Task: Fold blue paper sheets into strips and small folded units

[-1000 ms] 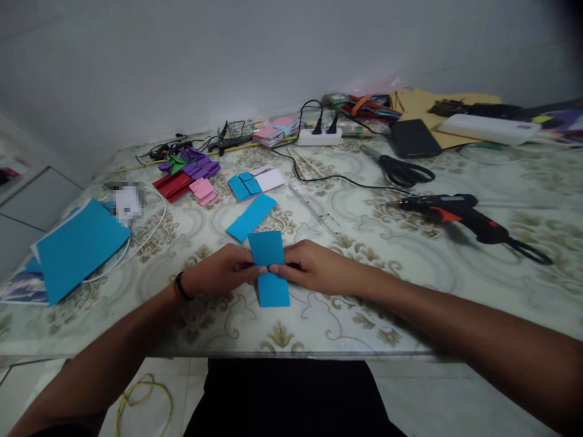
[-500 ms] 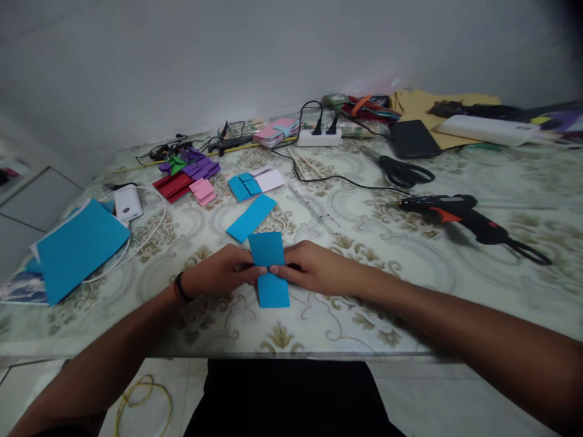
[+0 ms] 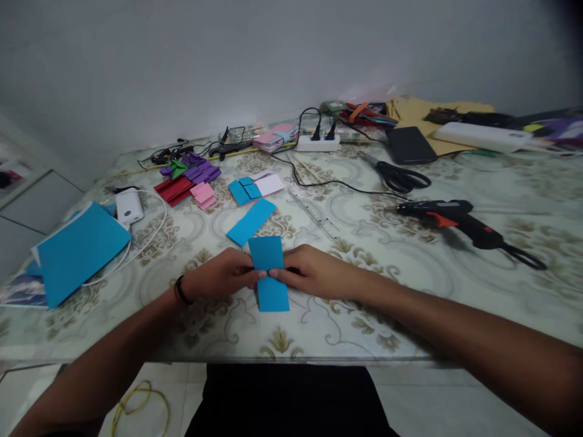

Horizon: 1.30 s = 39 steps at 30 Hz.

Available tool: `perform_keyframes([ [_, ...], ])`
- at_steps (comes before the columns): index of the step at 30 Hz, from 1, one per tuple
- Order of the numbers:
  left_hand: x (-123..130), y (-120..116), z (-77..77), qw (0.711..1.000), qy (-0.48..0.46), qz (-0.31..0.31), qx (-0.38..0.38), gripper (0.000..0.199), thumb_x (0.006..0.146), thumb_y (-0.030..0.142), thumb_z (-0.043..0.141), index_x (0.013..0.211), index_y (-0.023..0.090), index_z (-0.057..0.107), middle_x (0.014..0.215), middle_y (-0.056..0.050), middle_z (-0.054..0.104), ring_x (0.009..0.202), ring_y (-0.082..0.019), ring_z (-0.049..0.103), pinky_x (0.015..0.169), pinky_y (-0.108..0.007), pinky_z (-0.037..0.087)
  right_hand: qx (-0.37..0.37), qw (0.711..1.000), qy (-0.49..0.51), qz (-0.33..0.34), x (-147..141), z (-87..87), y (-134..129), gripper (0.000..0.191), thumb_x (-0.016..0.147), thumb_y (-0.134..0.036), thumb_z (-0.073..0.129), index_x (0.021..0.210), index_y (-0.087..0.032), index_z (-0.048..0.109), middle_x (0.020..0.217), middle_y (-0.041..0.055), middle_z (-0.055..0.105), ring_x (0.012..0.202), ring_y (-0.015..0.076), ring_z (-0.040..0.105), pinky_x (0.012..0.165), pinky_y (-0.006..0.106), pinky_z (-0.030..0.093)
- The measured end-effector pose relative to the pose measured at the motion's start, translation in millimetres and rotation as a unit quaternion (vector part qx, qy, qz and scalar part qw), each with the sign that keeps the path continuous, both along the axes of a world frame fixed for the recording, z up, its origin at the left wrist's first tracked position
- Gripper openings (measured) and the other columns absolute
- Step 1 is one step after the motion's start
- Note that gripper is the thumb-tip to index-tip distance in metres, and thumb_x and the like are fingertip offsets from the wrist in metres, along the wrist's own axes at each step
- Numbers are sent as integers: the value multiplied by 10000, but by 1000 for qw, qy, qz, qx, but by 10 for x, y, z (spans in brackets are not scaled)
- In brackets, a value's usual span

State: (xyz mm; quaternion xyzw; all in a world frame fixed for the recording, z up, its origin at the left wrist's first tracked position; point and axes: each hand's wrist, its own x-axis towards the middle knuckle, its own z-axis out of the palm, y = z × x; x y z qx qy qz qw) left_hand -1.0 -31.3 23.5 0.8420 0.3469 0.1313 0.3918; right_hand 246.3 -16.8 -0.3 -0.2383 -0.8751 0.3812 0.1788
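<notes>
A blue paper strip [image 3: 269,254] stands lengthwise between my two hands near the front of the table. My left hand [image 3: 226,273] pinches its left edge, the thumb lying across the front. From the other side, my right hand [image 3: 310,271] grips the right edge in the same way, and the thumb tips nearly meet at the strip's middle. My other fingers are hidden behind the paper. Just beyond lies a second blue strip [image 3: 252,221], flat on the patterned tablecloth [image 3: 182,227]. Past it are folded blue pieces [image 3: 245,190] beside a white piece [image 3: 269,184].
Blue sheets [image 3: 82,255] and a white device with a cable [image 3: 129,206] lie left. Red [image 3: 173,190], purple [image 3: 200,170] and pink [image 3: 203,195] folded papers sit behind. At right are scissors [image 3: 403,177] and a glue gun [image 3: 455,221]. A clear ruler [image 3: 314,213] and power strip [image 3: 317,144] lie beyond.
The whole view has shifted slightly, so things appear a little lower. My hands keep the same hold on the blue strip.
</notes>
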Motion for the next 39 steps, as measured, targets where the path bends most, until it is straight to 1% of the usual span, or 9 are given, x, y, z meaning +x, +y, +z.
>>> perform_keyframes([
  [8,4,-5,-2,1000,7,2,-1,403,1049,372,556,751,132,682,700,-21,689,639,-125,592,622,-231,413,7,1000,-9,-7,-8,-4,0,439,1066,-422,467,931,-127,764,825,54,730,701,115,620,679,225,395],
  [12,14,-12,13,1000,9,5,-1,397,1051,347,534,747,130,670,693,-13,679,633,-121,582,624,-228,417,5,1000,-2,-2,-6,-7,0,427,1065,-419,473,936,-136,766,823,49,731,700,113,619,678,222,399],
  [17,13,-7,-5,1000,-2,6,-3,380,1037,344,562,740,135,675,688,-19,686,625,-125,590,614,-233,421,8,1000,-13,-10,-10,1,-6,456,1068,-428,466,880,-123,749,782,52,706,665,108,585,652,224,387],
  [22,6,-8,-20,1000,-7,10,-2,367,1034,317,566,740,135,691,700,-27,706,634,-122,607,620,-221,435,18,1000,9,-3,-22,14,-13,408,1067,-389,473,913,-144,760,789,35,714,655,100,577,656,217,391],
  [25,9,-11,-12,1000,-1,13,6,366,1030,307,569,731,134,691,691,-23,704,627,-117,605,617,-216,431,19,1000,19,1,-21,9,-12,414,1069,-385,473,899,-146,764,778,31,714,639,95,571,653,216,393],
  [29,12,-9,-11,1000,-6,15,-9,373,1028,330,577,734,136,699,691,-28,710,624,-123,615,615,-215,452,21,1000,23,3,-19,-6,-7,414,1073,-384,469,919,-145,769,805,38,726,656,97,588,657,217,399],
  [35,14,-13,-2,1000,-14,12,5,363,1031,311,565,741,139,700,691,-32,711,627,-124,622,626,-215,460,17,1000,23,-3,-24,-2,-10,469,1087,-421,441,878,-139,751,763,30,685,651,96,572,662,218,392],
  [39,17,-22,6,1000,-17,16,-7,360,1031,315,559,751,137,697,694,-33,715,630,-128,622,618,-218,457,22,999,31,-6,-27,12,-13,474,1095,-412,424,878,-141,746,745,24,673,644,93,564,663,215,388],
])
